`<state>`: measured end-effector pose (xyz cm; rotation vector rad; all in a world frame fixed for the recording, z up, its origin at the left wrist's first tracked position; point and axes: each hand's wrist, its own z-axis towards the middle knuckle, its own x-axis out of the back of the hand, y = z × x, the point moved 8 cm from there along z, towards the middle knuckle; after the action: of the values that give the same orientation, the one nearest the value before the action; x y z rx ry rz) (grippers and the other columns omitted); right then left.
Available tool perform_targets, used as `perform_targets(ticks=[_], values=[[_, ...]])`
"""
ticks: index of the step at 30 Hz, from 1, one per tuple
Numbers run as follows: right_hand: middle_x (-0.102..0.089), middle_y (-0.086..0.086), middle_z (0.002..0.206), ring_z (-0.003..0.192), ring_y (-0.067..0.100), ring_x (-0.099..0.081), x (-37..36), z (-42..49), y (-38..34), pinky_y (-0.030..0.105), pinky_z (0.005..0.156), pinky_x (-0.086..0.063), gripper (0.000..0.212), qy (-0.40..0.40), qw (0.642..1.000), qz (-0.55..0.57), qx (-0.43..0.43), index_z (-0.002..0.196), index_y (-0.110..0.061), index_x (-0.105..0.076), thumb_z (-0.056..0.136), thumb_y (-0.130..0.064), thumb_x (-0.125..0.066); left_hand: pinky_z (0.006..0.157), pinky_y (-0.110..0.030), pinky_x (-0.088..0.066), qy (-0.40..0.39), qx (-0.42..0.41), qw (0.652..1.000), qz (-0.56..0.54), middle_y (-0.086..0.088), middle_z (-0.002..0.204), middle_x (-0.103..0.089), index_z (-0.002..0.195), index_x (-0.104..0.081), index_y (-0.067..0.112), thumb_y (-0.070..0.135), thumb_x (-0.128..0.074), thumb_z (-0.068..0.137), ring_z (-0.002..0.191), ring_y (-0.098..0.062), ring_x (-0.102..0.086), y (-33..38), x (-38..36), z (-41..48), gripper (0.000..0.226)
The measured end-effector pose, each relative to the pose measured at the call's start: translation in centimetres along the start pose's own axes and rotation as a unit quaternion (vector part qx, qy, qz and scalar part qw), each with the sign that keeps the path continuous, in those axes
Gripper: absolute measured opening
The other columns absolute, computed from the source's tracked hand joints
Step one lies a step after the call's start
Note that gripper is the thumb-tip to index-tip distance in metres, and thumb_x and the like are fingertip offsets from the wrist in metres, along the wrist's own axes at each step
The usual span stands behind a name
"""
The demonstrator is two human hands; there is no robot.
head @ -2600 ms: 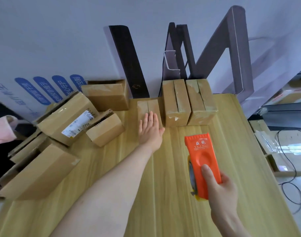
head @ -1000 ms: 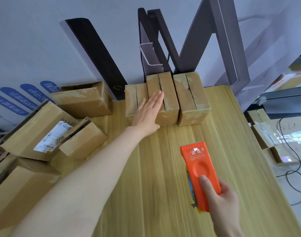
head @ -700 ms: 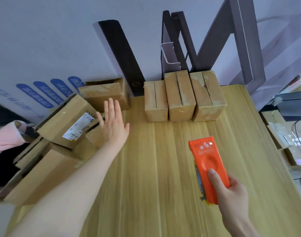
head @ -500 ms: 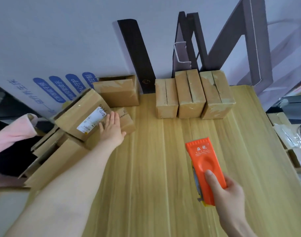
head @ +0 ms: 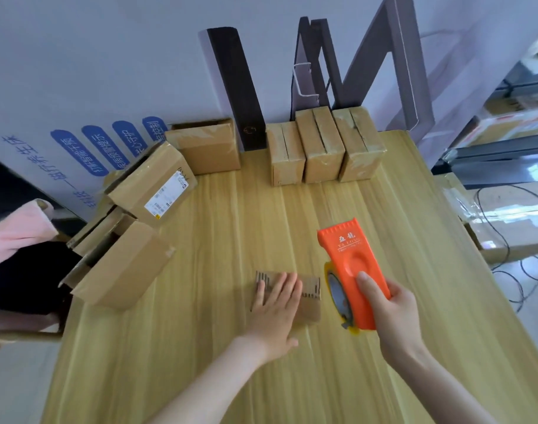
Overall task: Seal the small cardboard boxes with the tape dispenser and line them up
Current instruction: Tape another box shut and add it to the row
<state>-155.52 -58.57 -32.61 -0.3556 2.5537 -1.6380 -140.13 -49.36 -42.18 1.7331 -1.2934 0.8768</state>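
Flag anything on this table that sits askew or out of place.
The left side looks untidy: the labelled box leans tilted on the boxes beneath it, and the large box in front lies skewed, apparently overhanging the table edge. The three taped boxes at the back stand in a neat row.

1. tape dispenser (head: 351,267): bright orange, pale lettering on top
2. small cardboard box (head: 310,290): plain brown, dark stripes along its far edge
3. table (head: 231,234): pale yellow wood, long straight grain
4. wall (head: 108,56): whitish grey, blue ovals (head: 94,149) with white characters
5. labelled box (head: 139,182): brown, white label with black print
6. cloth (head: 13,231): pink
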Motion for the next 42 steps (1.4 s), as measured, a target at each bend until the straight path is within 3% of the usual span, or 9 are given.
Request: perform_targets(ticks=[5,12,15,18,20,22,33,38,42], values=[[-0.065,0.011,0.055,0.045,0.029,-0.061,1.0,-3.9,-0.2,0.038,0.040,-0.052,0.021,0.008,1.000,0.001,0.011,0.080,-0.004,-0.065,0.089,-0.022,-0.066,0.113,-0.048,0.022,0.008,-0.050,0.999,0.000,0.001,0.151,0.036,0.151,0.017,0.016,0.040,-0.061,0.087,0.139,-0.019,0.035,3.4,-2.8,-3.4,0.103],[-0.065,0.017,0.058,0.045,0.034,-0.060,1.8,-7.5,-0.6,0.040,0.040,-0.053,0.020,0.015,1.000,-0.023,0.013,0.079,-0.004,-0.066,0.091,-0.019,-0.063,0.117,-0.043,0.015,0.022,-0.068,0.997,-0.006,-0.001,0.159,0.022,0.153,0.011,0.014,0.043,-0.061,0.085,0.145,-0.019,0.023,3.3,-1.9,-3.0,0.103],[-0.063,0.003,0.050,0.040,0.017,-0.059,2.0,-8.3,-1.6,0.025,0.035,-0.046,0.016,-0.003,0.998,-0.063,0.032,0.076,-0.007,-0.065,0.090,-0.014,-0.063,0.120,-0.041,0.000,0.031,-0.054,0.983,-0.174,-0.001,0.162,-0.007,0.152,-0.020,0.015,0.045,-0.051,0.094,0.149,-0.017,0.000,2.8,0.6,-2.8,0.073],[-0.064,0.002,0.049,0.040,0.014,-0.059,1.8,-8.8,-2.6,0.024,0.036,-0.046,0.010,-0.048,0.995,-0.080,0.038,0.078,-0.010,-0.065,0.087,-0.013,-0.069,0.101,-0.035,-0.037,0.074,0.069,0.849,-0.519,0.003,0.117,-0.065,0.106,-0.068,0.023,0.059,-0.038,0.094,0.119,-0.018,-0.054,0.8,5.7,-3.9,0.048],[-0.067,0.008,0.056,0.046,0.021,-0.063,1.6,-8.9,-3.3,0.032,0.039,-0.052,0.016,-0.078,0.991,-0.096,0.050,0.082,-0.012,-0.067,0.075,-0.024,-0.076,0.091,-0.036,-0.049,0.048,0.117,0.715,-0.688,0.001,0.098,-0.072,0.091,-0.071,0.018,0.057,-0.033,0.098,0.098,-0.017,-0.066,0.5,7.6,-4.7,0.055],[-0.068,0.014,0.062,0.051,0.032,-0.065,1.5,-9.0,-4.0,0.041,0.044,-0.055,0.027,-0.101,0.984,-0.131,0.068,0.084,-0.013,-0.069,0.067,-0.033,-0.071,0.082,-0.034,-0.054,0.030,0.084,0.670,-0.737,-0.002,0.089,-0.073,0.093,-0.070,0.014,0.050,-0.033,0.100,0.085,-0.014,-0.069,1.1,10.1,-5.7,0.053],[-0.067,0.001,0.060,0.047,0.009,-0.059,1.4,-8.1,-6.5,0.024,0.043,-0.044,0.029,-0.148,0.932,-0.281,0.172,0.078,-0.018,-0.070,0.064,-0.044,-0.069,0.057,-0.018,-0.050,0.118,0.090,0.692,-0.706,0.002,0.084,-0.073,0.098,-0.070,0.012,0.012,-0.066,0.089,0.069,-0.005,-0.066,0.6,14.1,-8.5,0.011],[-0.067,0.005,0.066,0.059,0.021,-0.062,0.5,-7.9,-7.8,0.038,0.053,-0.049,0.043,-0.149,0.910,-0.331,0.201,0.079,-0.012,-0.070,0.063,-0.053,-0.067,0.053,-0.020,-0.048,0.161,0.136,0.705,-0.677,0.006,0.069,-0.070,0.081,-0.068,0.014,0.010,-0.071,0.084,0.058,-0.005,-0.063,-0.5,15.0,-8.8,0.006],[-0.066,-0.001,0.060,0.054,0.015,-0.064,-1.4,-7.8,-8.2,0.042,0.054,-0.055,0.028,-0.161,0.897,-0.373,0.176,0.074,-0.019,-0.068,0.074,-0.047,-0.073,0.051,-0.020,-0.046,0.202,0.192,0.731,-0.623,0.001,0.067,-0.066,0.075,-0.065,0.014,0.001,-0.066,0.087,0.056,-0.008,-0.058,-2.5,15.0,-8.2,0.017]])
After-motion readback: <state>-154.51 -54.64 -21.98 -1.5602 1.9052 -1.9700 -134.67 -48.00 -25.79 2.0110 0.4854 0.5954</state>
